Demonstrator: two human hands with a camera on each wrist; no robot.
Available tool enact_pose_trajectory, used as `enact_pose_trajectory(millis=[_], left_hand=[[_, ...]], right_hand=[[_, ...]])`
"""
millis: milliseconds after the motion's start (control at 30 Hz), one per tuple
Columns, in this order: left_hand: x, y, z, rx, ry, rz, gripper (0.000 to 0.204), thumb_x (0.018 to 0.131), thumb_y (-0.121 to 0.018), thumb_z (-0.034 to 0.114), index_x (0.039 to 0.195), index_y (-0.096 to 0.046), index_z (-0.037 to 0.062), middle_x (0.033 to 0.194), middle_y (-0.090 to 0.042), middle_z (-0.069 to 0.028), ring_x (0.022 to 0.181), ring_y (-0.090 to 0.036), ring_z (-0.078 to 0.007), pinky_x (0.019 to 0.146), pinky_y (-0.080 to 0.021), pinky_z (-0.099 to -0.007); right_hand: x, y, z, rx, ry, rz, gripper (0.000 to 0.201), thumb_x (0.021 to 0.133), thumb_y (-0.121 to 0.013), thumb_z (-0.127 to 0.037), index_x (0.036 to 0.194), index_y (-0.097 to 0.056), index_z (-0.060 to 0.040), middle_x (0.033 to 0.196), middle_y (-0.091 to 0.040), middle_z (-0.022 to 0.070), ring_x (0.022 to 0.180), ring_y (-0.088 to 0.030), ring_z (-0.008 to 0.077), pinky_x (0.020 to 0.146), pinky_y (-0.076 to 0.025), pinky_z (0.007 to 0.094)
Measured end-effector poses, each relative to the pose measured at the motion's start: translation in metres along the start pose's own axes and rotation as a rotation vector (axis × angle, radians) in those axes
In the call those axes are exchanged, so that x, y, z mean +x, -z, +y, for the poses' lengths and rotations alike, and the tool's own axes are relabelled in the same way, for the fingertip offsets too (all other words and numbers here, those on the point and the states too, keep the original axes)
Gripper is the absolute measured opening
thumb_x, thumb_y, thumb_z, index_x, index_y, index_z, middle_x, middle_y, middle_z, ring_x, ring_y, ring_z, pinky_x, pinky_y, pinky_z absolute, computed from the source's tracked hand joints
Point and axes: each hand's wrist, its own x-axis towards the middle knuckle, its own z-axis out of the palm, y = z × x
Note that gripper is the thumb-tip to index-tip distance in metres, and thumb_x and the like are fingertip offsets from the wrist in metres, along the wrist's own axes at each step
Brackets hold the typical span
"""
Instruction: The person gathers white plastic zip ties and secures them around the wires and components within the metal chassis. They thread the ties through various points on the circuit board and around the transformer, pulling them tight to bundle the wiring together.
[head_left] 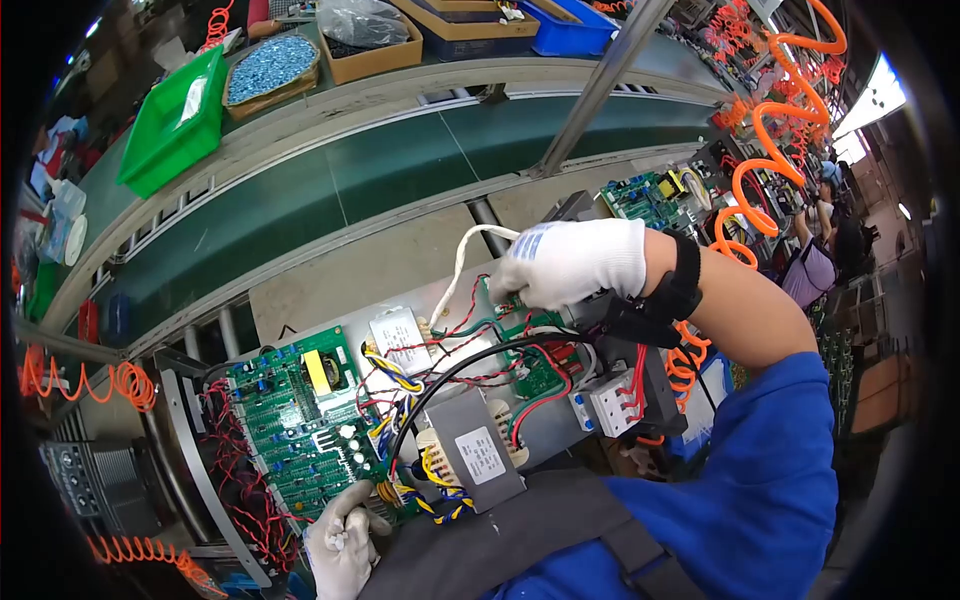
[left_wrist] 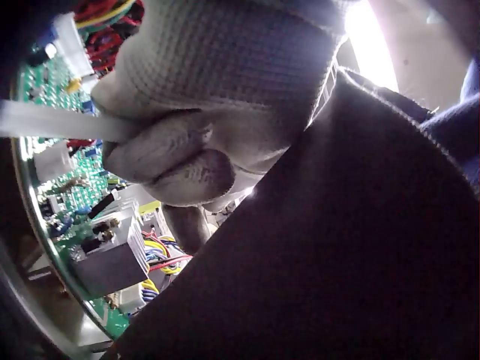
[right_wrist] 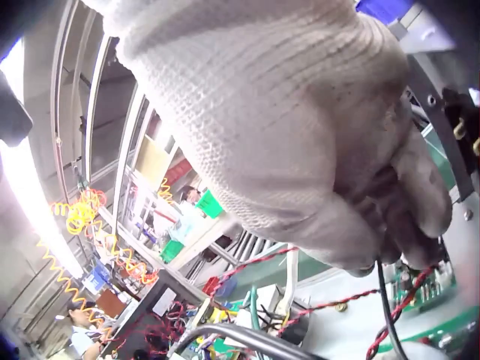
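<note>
The white-gloved right hand (head_left: 570,262) is over a small green board (head_left: 505,300) at the back of a metal chassis plate. Its bent fingers (right_wrist: 352,217) pinch a thin black wire (right_wrist: 386,307), beside a twisted red-black wire (right_wrist: 337,303); the fingertips are partly hidden. Low in the head view, the gloved left hand (head_left: 345,545) is at the front edge of the large green circuit board (head_left: 290,420). In the left wrist view its fingers (left_wrist: 169,154) curl round a whitish strip (left_wrist: 56,122). A grey transformer (head_left: 475,450) stands between the hands.
Behind the chassis runs a green conveyor (head_left: 390,165). A green bin (head_left: 175,125), a box of blue parts (head_left: 272,70) and a blue tray (head_left: 570,30) stand beyond it. Orange coiled hoses (head_left: 765,130) hang at the right, near another unit (head_left: 650,195). A black cable (head_left: 450,370) arches over the wiring.
</note>
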Motion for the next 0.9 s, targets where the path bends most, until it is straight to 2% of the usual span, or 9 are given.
enact_pose_trajectory(millis=[100, 200, 333, 467, 500, 700, 800, 833, 900], left_hand=[[0.002, -0.003, -0.01, -0.161, 0.074, 0.011, 0.032, 0.098, -0.049, 0.014, 0.125, -0.056, 0.0004, 0.077, -0.064, -0.0023, 0.052, -0.045, -0.0032, 0.049, -0.039, -0.0168], [0.006, -0.007, -0.018, -0.174, 0.13, 0.037, 0.033, 0.098, -0.05, 0.013, 0.127, -0.054, -0.0015, 0.078, -0.063, -0.0028, 0.051, -0.044, -0.0024, 0.048, -0.037, -0.0152], [0.009, -0.011, -0.021, -0.378, 0.237, 0.095, 0.032, 0.097, -0.048, 0.011, 0.125, -0.055, -0.0035, 0.075, -0.062, -0.0013, 0.051, -0.043, -0.0021, 0.046, -0.034, -0.0158], [0.012, -0.008, -0.013, -0.058, 0.138, 0.09, 0.034, 0.097, -0.048, 0.016, 0.124, -0.057, -0.0015, 0.071, -0.061, -0.0001, 0.052, -0.043, -0.0032, 0.049, -0.035, -0.0172], [0.013, -0.009, -0.016, -0.082, 0.167, 0.097, 0.034, 0.097, -0.047, 0.015, 0.125, -0.057, -0.0008, 0.072, -0.062, -0.0002, 0.052, -0.043, -0.0033, 0.049, -0.035, -0.0172], [0.014, -0.004, -0.012, -0.299, 0.113, -0.004, 0.034, 0.094, -0.047, 0.008, 0.123, -0.053, -0.0076, 0.077, -0.065, -0.0088, 0.065, -0.059, -0.0104, 0.061, -0.044, -0.0216], [0.013, -0.004, -0.006, -0.291, 0.149, -0.017, 0.034, 0.094, -0.047, 0.008, 0.124, -0.052, -0.0077, 0.079, -0.064, -0.0079, 0.068, -0.059, -0.0096, 0.061, -0.044, -0.0208], [0.012, -0.005, -0.007, -0.313, 0.152, -0.008, 0.034, 0.094, -0.047, 0.007, 0.124, -0.052, -0.0077, 0.08, -0.064, -0.0074, 0.069, -0.059, -0.0091, 0.062, -0.044, -0.0204], [0.011, -0.005, -0.011, -0.322, 0.094, -0.002, 0.034, 0.094, -0.047, 0.007, 0.124, -0.052, -0.0082, 0.081, -0.064, -0.0075, 0.069, -0.058, -0.0091, 0.063, -0.044, -0.021]], right_hand=[[0.009, -0.001, 0.024, 0.164, 0.228, -0.328, 0.035, 0.075, -0.05, -0.006, 0.106, -0.066, 0.0008, 0.097, -0.068, 0.0168, 0.088, -0.063, 0.0258, 0.08, -0.05, 0.0329], [0.001, 0.022, 0.016, 0.44, -0.139, -0.16, 0.03, 0.077, -0.051, -0.009, 0.099, -0.066, 0.0034, 0.086, -0.069, 0.0122, 0.075, -0.064, 0.0209, 0.072, -0.051, 0.0326], [0.004, 0.013, 0.013, 0.068, -0.048, -0.097, 0.027, 0.078, -0.054, -0.013, 0.099, -0.067, -0.0034, 0.084, -0.067, 0.0122, 0.071, -0.065, 0.0252, 0.07, -0.051, 0.0345], [-0.001, 0.001, -0.004, -0.184, 0.001, -0.23, 0.027, 0.08, -0.054, -0.016, 0.1, -0.067, -0.0044, 0.085, -0.067, 0.014, 0.076, -0.065, 0.0279, 0.07, -0.051, 0.0379], [0.001, -0.009, 0.006, -0.108, 0.153, -0.185, 0.021, 0.081, -0.054, -0.016, 0.09, -0.067, -0.0025, 0.076, -0.064, 0.0131, 0.069, -0.064, 0.0263, 0.066, -0.049, 0.037], [0.005, 0.003, -0.026, 0.165, 0.145, -0.385, 0.021, 0.083, -0.053, -0.016, 0.072, -0.059, 0.0004, 0.058, -0.054, 0.0095, 0.057, -0.057, 0.0217, 0.058, -0.046, 0.0356], [0.021, -0.027, -0.031, 0.014, 0.16, -0.424, 0.022, 0.081, -0.053, -0.018, 0.078, -0.063, 0.0016, 0.069, -0.062, 0.0163, 0.064, -0.061, 0.0316, 0.062, -0.047, 0.0403], [0.017, -0.033, -0.041, -0.095, 0.084, -0.284, 0.023, 0.079, -0.054, -0.019, 0.084, -0.065, 0.0006, 0.076, -0.065, 0.0185, 0.072, -0.063, 0.0368, 0.066, -0.049, 0.0421], [0.02, -0.045, -0.048, -0.271, 0.104, -0.193, 0.024, 0.074, -0.059, -0.02, 0.086, -0.066, -0.0008, 0.077, -0.066, 0.0159, 0.073, -0.066, 0.0348, 0.064, -0.051, 0.0419]])
